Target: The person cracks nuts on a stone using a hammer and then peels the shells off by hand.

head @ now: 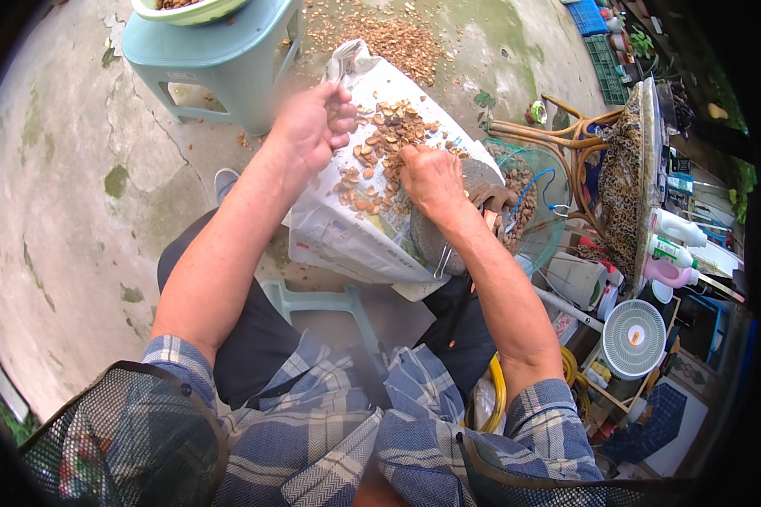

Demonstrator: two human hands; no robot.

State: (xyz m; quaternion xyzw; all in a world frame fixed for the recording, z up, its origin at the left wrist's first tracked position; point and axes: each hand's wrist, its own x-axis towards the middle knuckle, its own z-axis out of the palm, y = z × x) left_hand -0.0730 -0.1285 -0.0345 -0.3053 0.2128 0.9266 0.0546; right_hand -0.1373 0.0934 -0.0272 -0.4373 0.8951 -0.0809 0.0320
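Note:
My left hand (317,127) is at the far left edge of a newspaper sheet (380,253), palm turned up and fingers curled. Its thumb and forefinger meet a crumpled newspaper corner; whether they pinch it is unclear. My right hand (432,180) reaches down into broken nut shells (396,127) heaped on the paper. Its fingertips are partly hidden among the pieces, so a grip cannot be made out. Under the right wrist lies a grey stone block (428,237), with metal tweezers (442,261) by its near edge. A rusty hammer-like iron head (491,195) rests beside that forearm.
A green mesh basket (553,222) of whole nuts stands at the right. On a blue-green plastic stool (196,47) sits a bowl (196,14) of kernels. More shells (393,47) litter the concrete floor. A cloth-draped table (621,184) and a round fan (634,339) are farther right.

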